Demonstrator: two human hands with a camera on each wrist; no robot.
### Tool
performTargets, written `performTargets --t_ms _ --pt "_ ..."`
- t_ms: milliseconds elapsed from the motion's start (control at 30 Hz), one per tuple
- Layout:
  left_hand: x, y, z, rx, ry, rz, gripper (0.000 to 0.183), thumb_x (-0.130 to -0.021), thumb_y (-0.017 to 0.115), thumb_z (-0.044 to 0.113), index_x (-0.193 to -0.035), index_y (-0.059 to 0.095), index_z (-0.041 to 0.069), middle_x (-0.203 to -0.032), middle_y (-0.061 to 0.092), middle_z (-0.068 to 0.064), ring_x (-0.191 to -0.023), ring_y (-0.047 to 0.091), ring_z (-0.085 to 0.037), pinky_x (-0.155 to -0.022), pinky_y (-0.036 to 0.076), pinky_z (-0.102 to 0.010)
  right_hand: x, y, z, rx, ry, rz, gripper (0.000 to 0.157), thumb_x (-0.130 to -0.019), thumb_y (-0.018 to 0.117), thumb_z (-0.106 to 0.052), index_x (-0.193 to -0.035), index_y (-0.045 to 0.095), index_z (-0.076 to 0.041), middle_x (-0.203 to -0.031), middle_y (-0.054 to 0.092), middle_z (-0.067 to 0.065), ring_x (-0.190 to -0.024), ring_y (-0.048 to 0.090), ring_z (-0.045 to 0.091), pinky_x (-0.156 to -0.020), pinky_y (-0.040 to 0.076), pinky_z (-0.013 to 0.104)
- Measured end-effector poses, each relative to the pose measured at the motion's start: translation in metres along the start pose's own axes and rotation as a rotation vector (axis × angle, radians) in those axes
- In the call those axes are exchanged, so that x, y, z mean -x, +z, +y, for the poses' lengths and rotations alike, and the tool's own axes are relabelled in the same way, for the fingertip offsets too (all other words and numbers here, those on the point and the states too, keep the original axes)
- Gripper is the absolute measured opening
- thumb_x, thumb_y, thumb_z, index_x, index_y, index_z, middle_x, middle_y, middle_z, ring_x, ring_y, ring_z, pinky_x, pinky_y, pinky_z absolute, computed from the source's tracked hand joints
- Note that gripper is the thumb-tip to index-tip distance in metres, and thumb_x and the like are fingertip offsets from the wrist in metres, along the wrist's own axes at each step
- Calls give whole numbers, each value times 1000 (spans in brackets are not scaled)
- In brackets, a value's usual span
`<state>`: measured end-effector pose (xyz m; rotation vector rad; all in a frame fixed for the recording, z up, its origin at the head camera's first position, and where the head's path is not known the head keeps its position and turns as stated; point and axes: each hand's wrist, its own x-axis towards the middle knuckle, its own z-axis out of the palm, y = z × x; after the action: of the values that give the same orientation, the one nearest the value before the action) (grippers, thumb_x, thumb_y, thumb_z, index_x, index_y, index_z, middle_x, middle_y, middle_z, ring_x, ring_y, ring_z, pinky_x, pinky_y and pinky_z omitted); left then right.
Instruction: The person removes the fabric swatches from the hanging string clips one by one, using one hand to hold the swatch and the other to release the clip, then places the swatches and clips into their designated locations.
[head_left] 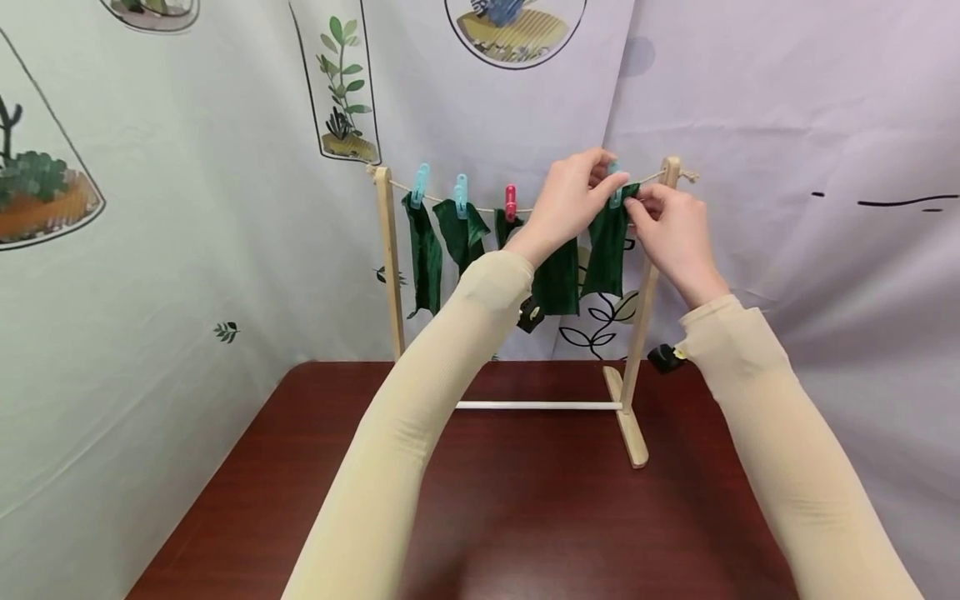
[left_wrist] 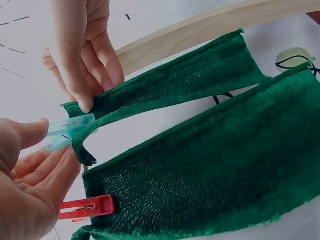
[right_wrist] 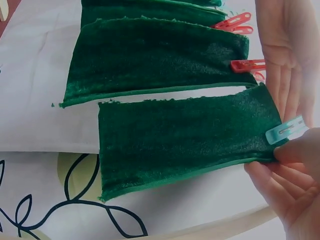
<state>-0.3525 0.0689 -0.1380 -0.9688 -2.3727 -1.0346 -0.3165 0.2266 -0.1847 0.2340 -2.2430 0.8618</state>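
A light-blue clothespin point(left_wrist: 70, 127) sits clipped on the top edge of a green cloth point(right_wrist: 190, 142), at the right end of a string line. My left hand point(head_left: 572, 193) holds this clothespin, its thumb and fingertips on either side of the spread legs. With thumb and fingers, my right hand point(head_left: 678, 237) pinches the top corner of the same cloth, just right of the clothespin. Beside it hangs another green cloth point(left_wrist: 210, 165) with a red clothespin point(left_wrist: 92, 207) at its top. Part of that cloth is hidden behind my left wrist in the head view.
Farther left, more green cloths point(head_left: 425, 258) hang from blue pins point(head_left: 420, 185) and a red pin point(head_left: 511, 202). Wooden posts point(head_left: 390, 267) hold up the line, joined low by a white rod point(head_left: 540, 406). The rack stands on a dark red table point(head_left: 525, 500) before a printed curtain point(head_left: 750, 100).
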Motion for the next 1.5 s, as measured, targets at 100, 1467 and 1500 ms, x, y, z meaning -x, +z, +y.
performTargets --t_ms 100,1467,1500 --pt "1 2 -1 -17 23 11 34 -104 58 27 -130 63 5 -120 68 -6 -105 64 -12 -87 49 -17 2 0 0 -20 14 -15 36 -105 53 -28 -121 70 -1 -111 73 17 -90 73 29 -69 55 20" --pt "8 -48 31 139 157 190 18 -100 65 21 -111 71 8 -105 71 -1 -98 66 -9 -87 46 -13 0 -14 -14 -53 20 -53 37 -103 55 -29 -122 71 0 -111 73 18 -60 57 -16 -68 55 17" --pt "9 -49 32 141 151 184 20 -100 66 22 -114 71 8 -106 70 -2 -99 65 -10 -87 46 -13 0 -14 -14 -48 17 -50 37 -104 55 -29 -121 71 0 -110 73 18 -61 60 -13 -70 56 21"
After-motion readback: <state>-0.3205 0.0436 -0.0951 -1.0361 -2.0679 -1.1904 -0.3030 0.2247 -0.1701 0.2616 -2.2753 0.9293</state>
